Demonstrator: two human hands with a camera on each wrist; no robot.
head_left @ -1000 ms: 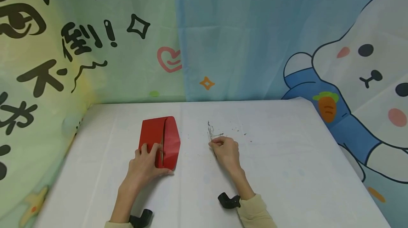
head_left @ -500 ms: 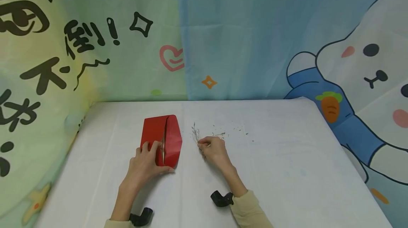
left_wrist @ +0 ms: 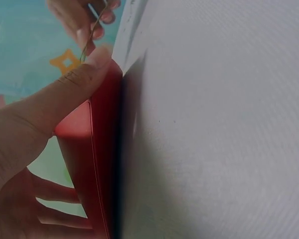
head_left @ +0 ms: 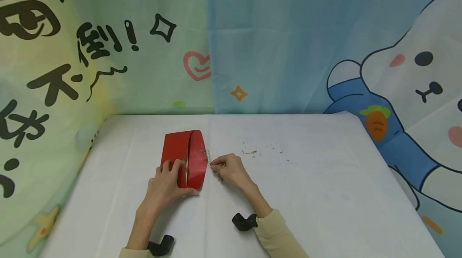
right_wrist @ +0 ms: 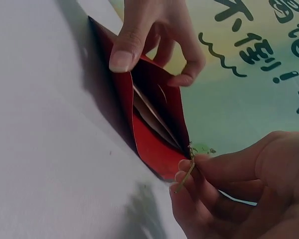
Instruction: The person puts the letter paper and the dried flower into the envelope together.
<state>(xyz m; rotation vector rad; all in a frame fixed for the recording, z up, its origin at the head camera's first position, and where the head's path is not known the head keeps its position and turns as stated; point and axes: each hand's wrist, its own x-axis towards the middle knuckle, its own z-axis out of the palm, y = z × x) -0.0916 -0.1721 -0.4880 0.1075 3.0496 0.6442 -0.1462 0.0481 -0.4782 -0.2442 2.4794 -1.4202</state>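
A red paper envelope lies on the white table with its flap spread out to the right. My left hand holds its near end, thumb at the flap's edge and fingers across the front, and the mouth gapes. Pale paper shows inside the envelope in the right wrist view. Just right of the flap, my right hand pinches a thin dried plant sprig between thumb and fingers. The sprig's fine tips reach the flap's right edge in the head view; whether they touch it I cannot tell.
Small dried plant crumbs lie scattered on the white tabletop, right of the envelope. A printed cloth backdrop stands behind and along the sides. Each wrist carries a black camera mount.
My right hand has moved left with the sprig, from the crumbs to the envelope's flap. My left hand keeps its hold on the envelope. The head view has shifted slightly.
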